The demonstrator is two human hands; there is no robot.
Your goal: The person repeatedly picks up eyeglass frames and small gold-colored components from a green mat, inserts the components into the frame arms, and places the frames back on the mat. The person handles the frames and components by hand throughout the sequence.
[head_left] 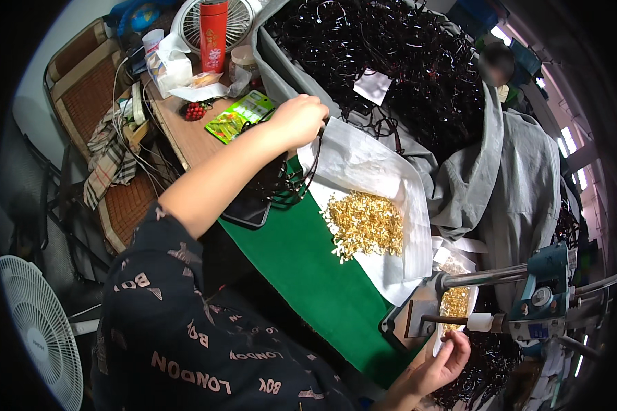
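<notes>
My left hand point(299, 123) is closed at the edge of the grey cloth, over the table's far side. Thin glossy black strips point(296, 186) hang in loops from beneath it, down to a dark phone-like slab point(248, 211). At the lower right, my right hand point(444, 364) has its fingers curled and thumb and fingertips close together, beside a bench press point(538, 301) with a metal rod. Whatever the fingertips hold is too small to make out. Near them, a tray of small gold pieces point(455, 305) sits behind the rod.
A heap of gold metal pieces point(367, 225) lies on white sheeting point(391, 274) over the green tabletop point(288, 264). Beyond it, a grey cloth point(459, 198) holds a tangled black pile point(391, 48). A red flask point(213, 38), green packet point(240, 116) and fans stand leftward.
</notes>
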